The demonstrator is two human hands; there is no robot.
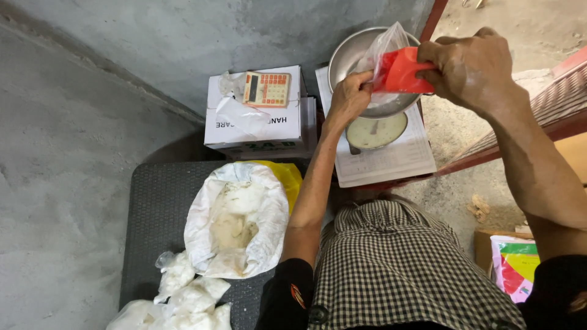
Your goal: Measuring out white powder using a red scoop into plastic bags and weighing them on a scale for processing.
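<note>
My right hand (469, 64) grips a red plastic scoop (400, 72) and tips it into a clear plastic bag (384, 49). My left hand (350, 95) pinches the bag's mouth and holds it open. Both hands are above the metal bowl (345, 58) of a dial weighing scale (374, 131). Below my left forearm stands an open white sack (269, 214) with pale powder or grain inside.
A calculator (266, 89) lies on a white cardboard box (257, 122) left of the scale. Several filled clear bags (183, 296) lie on a dark mat (153, 201) by the sack. A colourful packet (516, 269) sits at right. Concrete floor and wall surround.
</note>
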